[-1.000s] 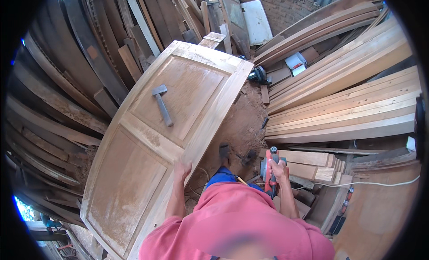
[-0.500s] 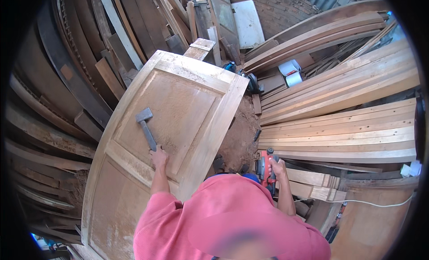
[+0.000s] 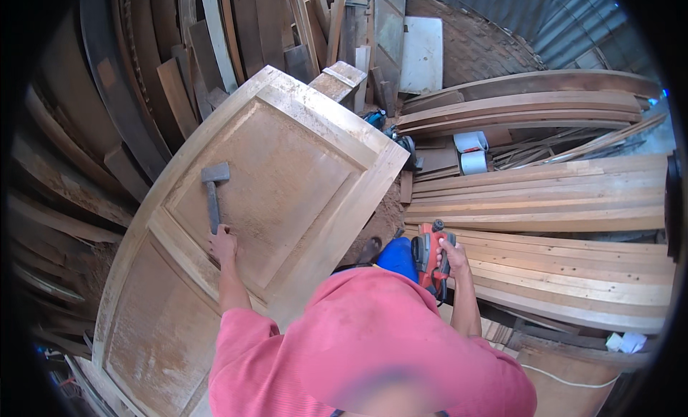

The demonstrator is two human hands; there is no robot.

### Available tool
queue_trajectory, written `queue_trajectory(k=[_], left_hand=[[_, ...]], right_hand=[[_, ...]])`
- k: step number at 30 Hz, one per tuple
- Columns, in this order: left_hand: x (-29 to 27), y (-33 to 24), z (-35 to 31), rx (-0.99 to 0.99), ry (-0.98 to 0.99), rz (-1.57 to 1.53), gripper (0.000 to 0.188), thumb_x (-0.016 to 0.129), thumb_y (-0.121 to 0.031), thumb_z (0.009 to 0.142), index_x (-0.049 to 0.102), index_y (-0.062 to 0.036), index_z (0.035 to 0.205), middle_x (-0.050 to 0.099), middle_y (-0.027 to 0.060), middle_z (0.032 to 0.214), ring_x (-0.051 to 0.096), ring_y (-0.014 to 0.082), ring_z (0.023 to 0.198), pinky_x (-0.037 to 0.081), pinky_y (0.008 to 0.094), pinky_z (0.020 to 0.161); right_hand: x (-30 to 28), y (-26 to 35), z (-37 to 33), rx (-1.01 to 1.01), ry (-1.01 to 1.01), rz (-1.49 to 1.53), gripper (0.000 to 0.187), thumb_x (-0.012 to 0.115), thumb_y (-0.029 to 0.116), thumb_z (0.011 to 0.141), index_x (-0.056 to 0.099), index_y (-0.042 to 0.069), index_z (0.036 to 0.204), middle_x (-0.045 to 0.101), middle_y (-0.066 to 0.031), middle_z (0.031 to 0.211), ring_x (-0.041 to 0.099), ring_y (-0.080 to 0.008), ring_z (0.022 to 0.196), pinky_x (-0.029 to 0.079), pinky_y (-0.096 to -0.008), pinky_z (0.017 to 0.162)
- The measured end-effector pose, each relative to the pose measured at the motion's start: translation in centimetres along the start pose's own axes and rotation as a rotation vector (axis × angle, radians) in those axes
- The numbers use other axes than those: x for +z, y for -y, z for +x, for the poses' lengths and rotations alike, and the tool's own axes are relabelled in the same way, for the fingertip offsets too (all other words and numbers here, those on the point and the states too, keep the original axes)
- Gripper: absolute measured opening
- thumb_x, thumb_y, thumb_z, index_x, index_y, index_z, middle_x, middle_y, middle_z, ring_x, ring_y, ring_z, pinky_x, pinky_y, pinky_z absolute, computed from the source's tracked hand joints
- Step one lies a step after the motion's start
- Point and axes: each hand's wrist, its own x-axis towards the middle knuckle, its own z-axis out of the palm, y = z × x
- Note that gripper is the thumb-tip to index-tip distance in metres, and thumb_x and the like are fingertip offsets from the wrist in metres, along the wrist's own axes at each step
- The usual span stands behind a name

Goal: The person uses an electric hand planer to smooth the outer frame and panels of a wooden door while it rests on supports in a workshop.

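A hammer (image 3: 214,202) with a blocky grey head is at the upper panel of a sawdust-covered wooden door (image 3: 351,209). My left hand (image 3: 223,243) is closed round the end of its handle. Whether the hammer head touches the panel, I cannot tell. To the right of the door, my right hand (image 3: 453,255) grips the dark handle of a red electric planer (image 3: 428,258). The planer is held beside my blue-clad leg (image 3: 396,258), with a dark knob at its front end.
Stacked light planks (image 3: 545,270) lie close on my right. Dark boards (image 3: 118,94) lean along the left. Beyond the door's far right corner is a blue power tool (image 3: 374,119). White containers (image 3: 473,152) stand among the timber, and a pale cable (image 3: 566,380) runs at lower right.
My view has shifted, and the door and hammer sit further left in it. The hammer's handle points more directly toward me. Both hands keep their holds, and more of my blue-clad leg shows.
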Motion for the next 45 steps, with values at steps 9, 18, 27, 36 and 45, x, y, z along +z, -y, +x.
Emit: queue_trajectory(k=[9, 18, 27, 36, 45], left_hand=[[8.1, -18.1, -10.3, 0.469, -0.076, 0.202, 0.074, 0.061, -0.037, 0.095, 0.041, 0.0028, 0.153, 0.021, 0.0336, 0.166, 0.017, 0.0480, 0.156, 0.015, 0.0582, 0.126], [21.6, -42.3, -17.7, 0.997, 0.206, -0.030, 0.082, 0.060, -0.038, 0.094, 0.031, 0.0060, 0.157, 0.022, 0.0317, 0.166, 0.016, 0.0478, 0.156, 0.011, 0.0568, 0.127], [22.0, -50.5, -12.3, 0.870, 0.048, 0.083, 0.093, 0.061, -0.054, 0.092, 0.031, 0.0038, 0.158, 0.024, 0.0265, 0.167, 0.016, 0.0423, 0.157, 0.009, 0.0543, 0.128], [21.7, -51.9, -3.8, 0.601, -0.037, 0.118, 0.088, 0.057, -0.052, 0.095, 0.030, 0.0025, 0.159, 0.022, 0.0251, 0.168, 0.013, 0.0409, 0.158, 0.007, 0.0543, 0.128], [18.8, -49.3, 3.3, 0.419, -0.060, 0.209, 0.081, 0.049, -0.047, 0.101, 0.026, 0.0032, 0.161, 0.016, 0.0238, 0.170, 0.006, 0.0411, 0.159, 0.002, 0.0527, 0.129]], right_hand=[[0.0, 3.8, 13.8, 0.126, 0.070, -0.100, 0.022, 0.072, 0.031, 0.093, 0.061, 0.011, 0.093, 0.059, 0.0007, 0.070, 0.056, -0.0114, 0.053, 0.047, -0.0309, 0.045], [-2.2, 13.4, 25.3, 0.089, 0.312, -0.307, 0.021, 0.071, 0.027, 0.093, 0.061, 0.009, 0.092, 0.058, 0.0009, 0.068, 0.055, -0.0102, 0.052, 0.046, -0.0294, 0.045], [-3.7, 18.8, 31.7, -0.008, 0.292, -0.454, 0.019, 0.070, 0.023, 0.094, 0.059, 0.008, 0.100, 0.057, 0.0016, 0.070, 0.053, -0.0083, 0.052, 0.045, -0.0264, 0.045], [0.1, 24.2, 31.3, -0.089, 0.388, -0.386, 0.021, 0.067, 0.017, 0.094, 0.062, 0.003, 0.109, 0.055, 0.0019, 0.069, 0.051, -0.0083, 0.052, 0.042, -0.0274, 0.047], [4.4, 27.1, 31.2, -0.233, 0.518, -0.401, 0.039, 0.063, 0.038, 0.099, 0.063, 0.001, 0.107, 0.054, 0.0007, 0.068, 0.051, -0.0082, 0.052, 0.041, -0.0253, 0.047]])
